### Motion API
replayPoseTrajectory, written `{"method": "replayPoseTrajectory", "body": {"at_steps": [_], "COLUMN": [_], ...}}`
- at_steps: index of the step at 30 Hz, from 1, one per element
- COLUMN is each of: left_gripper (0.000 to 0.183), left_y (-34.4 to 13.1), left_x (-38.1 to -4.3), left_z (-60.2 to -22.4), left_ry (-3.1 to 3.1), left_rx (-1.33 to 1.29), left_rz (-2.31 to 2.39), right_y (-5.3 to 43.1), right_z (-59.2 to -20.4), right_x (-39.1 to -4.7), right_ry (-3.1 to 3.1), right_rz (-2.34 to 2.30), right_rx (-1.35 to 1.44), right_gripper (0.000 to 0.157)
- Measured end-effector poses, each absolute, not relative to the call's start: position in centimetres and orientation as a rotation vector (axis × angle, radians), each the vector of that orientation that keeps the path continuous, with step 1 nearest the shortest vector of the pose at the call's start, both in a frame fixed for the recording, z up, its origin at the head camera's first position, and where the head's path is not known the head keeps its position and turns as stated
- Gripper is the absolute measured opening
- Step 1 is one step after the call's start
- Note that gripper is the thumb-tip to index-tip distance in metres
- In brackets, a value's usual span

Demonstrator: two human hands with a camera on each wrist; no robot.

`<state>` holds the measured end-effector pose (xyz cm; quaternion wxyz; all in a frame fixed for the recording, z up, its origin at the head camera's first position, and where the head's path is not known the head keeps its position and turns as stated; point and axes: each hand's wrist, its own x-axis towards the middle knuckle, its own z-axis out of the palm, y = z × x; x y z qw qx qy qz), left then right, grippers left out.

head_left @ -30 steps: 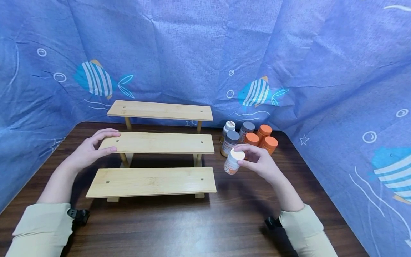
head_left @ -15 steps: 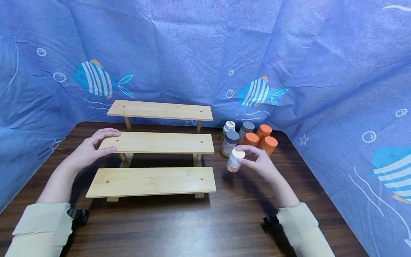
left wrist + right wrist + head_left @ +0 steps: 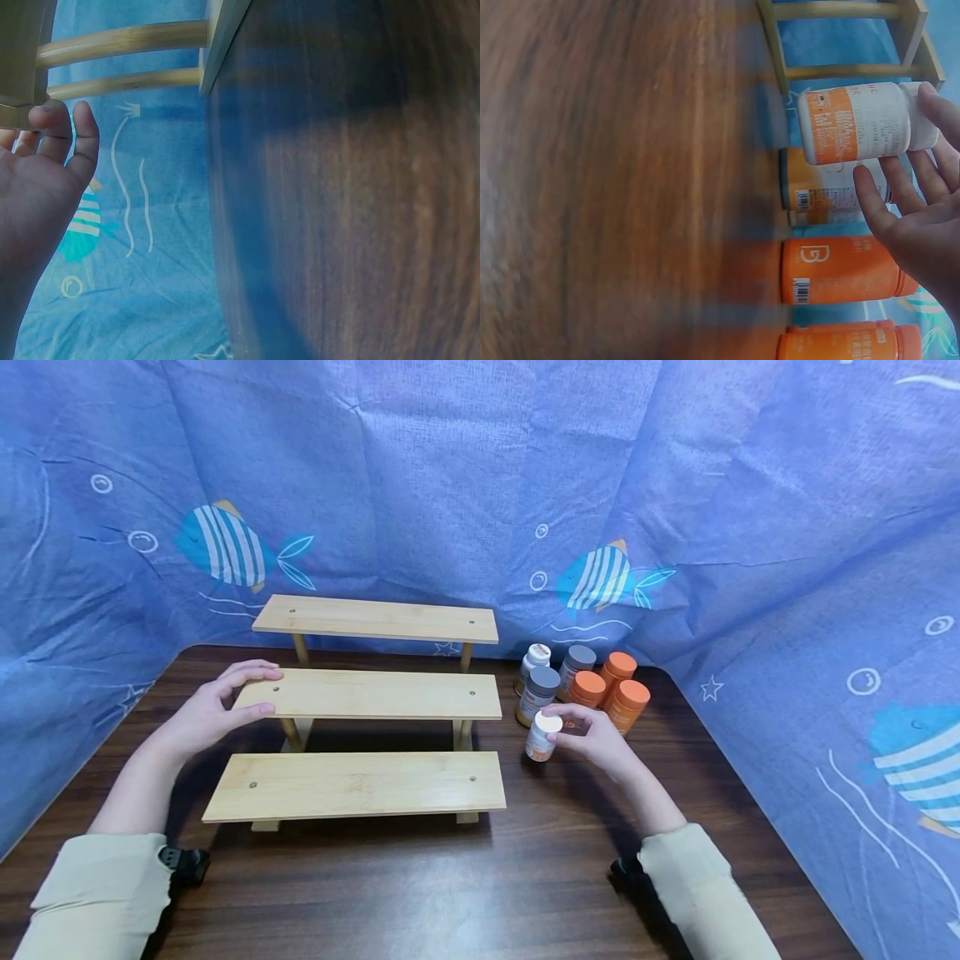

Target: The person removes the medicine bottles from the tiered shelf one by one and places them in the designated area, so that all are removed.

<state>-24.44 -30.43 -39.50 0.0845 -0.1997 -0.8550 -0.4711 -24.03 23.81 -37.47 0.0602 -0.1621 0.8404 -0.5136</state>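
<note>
My right hand holds a small white pill bottle by its white cap, thumb on one side and fingers on the other. In the right wrist view the bottle has an orange and white label, and its base is close over the table, in front of the other bottles. My left hand grips the left end of the middle board of a three-tier wooden shelf rack. Its thumb lies at the front edge and its fingers at the back; the left wrist view shows the fingertips at the board's end.
Behind the held bottle stand two grey-capped bottles, a white-capped bottle and three orange bottles. The rack's lowest board is nearest me on the dark wooden table. A blue fish-print cloth hangs behind and at both sides.
My right hand has come down and slightly left with the white pill bottle, which now stands more upright near the bottle group. The left hand has stayed on the rack.
</note>
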Motion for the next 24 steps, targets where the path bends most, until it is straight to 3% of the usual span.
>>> {"method": "replayPoseTrajectory", "body": {"at_steps": [7, 24], "left_gripper": [0.044, 0.044], "left_y": [-30.4, -30.6], "left_x": [-24.4, -24.1], "left_z": [-39.5, -39.2], "left_ry": [-2.555, -2.573], "left_rx": [-0.595, -0.558], "left_rz": [-1.410, -1.434], "right_y": [25.0, 25.0], "right_z": [-40.5, -41.4], "right_x": [-26.0, -26.4], "right_ry": [2.511, 2.478], "right_rz": [-1.568, -1.611], "right_rx": [-0.433, -0.374], "right_gripper": [0.041, 0.043]}}
